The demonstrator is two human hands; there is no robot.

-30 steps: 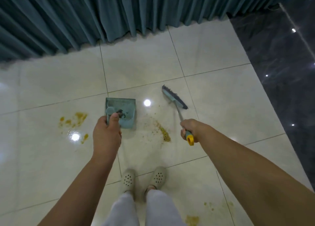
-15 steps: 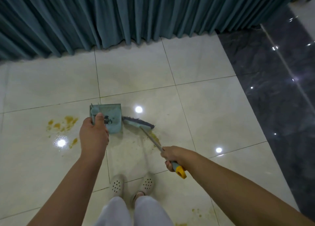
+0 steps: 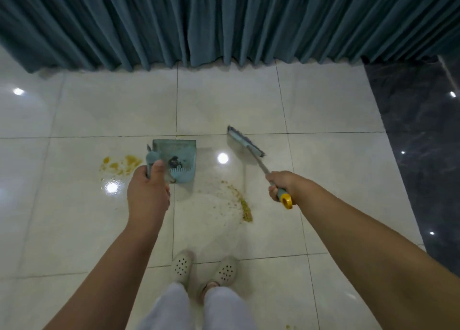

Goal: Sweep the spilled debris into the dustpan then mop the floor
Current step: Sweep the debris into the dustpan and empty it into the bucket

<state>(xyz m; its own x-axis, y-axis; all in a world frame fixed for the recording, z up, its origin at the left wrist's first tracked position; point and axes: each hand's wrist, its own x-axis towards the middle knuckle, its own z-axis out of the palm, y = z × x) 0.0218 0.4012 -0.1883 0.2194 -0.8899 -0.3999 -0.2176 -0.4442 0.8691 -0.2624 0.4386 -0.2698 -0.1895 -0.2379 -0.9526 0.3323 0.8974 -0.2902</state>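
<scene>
Between the two hands, on the pale tiled floor, lies the debris: a curved yellowish streak whose long axis runs from far-left to near-right, thickest at its near-right end, with fine crumbs scattered toward the dustpan. That streak sits just near and left of the right hand, which is closed around the handle of the broom; the broom head is raised to the far side of the streak, angled far-left to near-right. The left hand is closed on the dustpan's upright handle, the pan sitting left and far of the streak with some dark bits inside. The right hand is nearer the heap. Sweeping it in would likely call for pulling the head down behind the heap and pushing leftward. A second yellow spill lies left of the pan.
</scene>
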